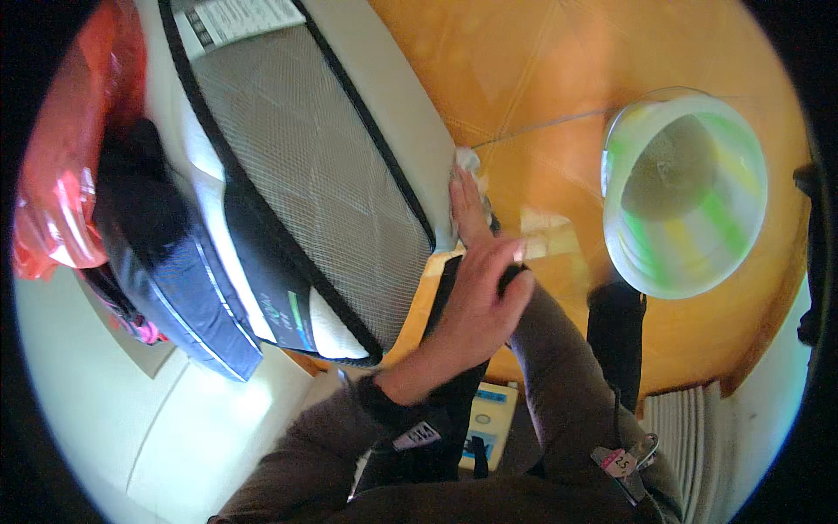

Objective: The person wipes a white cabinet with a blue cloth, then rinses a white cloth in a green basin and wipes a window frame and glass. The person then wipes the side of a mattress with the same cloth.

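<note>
My right hand [471, 210] reaches up along the beige side of a large padded piece with a grey mesh panel and black piping, which looks like a mattress [323, 166]. Under its fingers a white cloth [468, 160] is pressed against that side, mostly covered by the hand. Nearer to me, my left hand [484, 301] is held in front of the right forearm, fingers apart and nothing in them. To the right, a white bucket with green and yellow stripes [733, 223] stands on the floor, with greyish water [670, 170] inside.
Orange-brown tiles make up the floor [532, 70]. A red plastic bag [70, 175] and dark blue fabric [188, 279] lie along the left. A pale yellow box-like thing [483, 424] is below my arms. My dark-clad leg [615, 336] stands beside the bucket.
</note>
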{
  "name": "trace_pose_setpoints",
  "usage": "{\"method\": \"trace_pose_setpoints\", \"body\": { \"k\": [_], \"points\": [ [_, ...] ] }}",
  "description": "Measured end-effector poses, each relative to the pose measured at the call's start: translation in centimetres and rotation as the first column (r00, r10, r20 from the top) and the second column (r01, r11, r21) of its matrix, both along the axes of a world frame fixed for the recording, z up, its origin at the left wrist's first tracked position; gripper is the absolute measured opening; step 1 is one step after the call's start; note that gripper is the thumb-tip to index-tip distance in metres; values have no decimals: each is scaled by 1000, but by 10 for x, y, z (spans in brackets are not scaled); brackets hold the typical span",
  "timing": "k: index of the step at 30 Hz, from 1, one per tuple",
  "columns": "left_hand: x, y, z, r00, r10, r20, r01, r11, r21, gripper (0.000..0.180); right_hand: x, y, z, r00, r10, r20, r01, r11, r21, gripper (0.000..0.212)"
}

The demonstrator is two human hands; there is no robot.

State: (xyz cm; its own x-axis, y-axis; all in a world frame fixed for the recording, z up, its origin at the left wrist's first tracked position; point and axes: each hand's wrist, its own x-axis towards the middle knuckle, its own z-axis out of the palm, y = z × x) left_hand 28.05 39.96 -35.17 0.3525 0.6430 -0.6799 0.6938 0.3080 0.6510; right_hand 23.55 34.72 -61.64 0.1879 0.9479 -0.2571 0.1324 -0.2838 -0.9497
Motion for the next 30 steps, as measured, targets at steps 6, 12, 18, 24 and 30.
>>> {"method": "trace_pose_setpoints", "body": {
  "k": [6,12,18,24,30],
  "points": [
    [25,165,-5,341,-742,-577,904,90,418,48,9,26,93,982,178,-70,-188,967,-174,56],
    [1,330,-69,-657,-653,-376,589,-134,-797,48,6,133,62,964,30,-264,-21,999,35,54],
    [-44,378,-48,-237,-834,-498,817,106,-567,45,4,17,14,966,-77,-249,-6,948,-317,52],
    [-24,401,-95,208,-805,-556,952,297,-73,42,-3,119,8,950,-143,-279,19,915,-404,55],
    [8,415,-111,319,-713,-625,940,323,111,47,-38,376,-13,920,43,-389,113,922,370,48]
  ]
}}
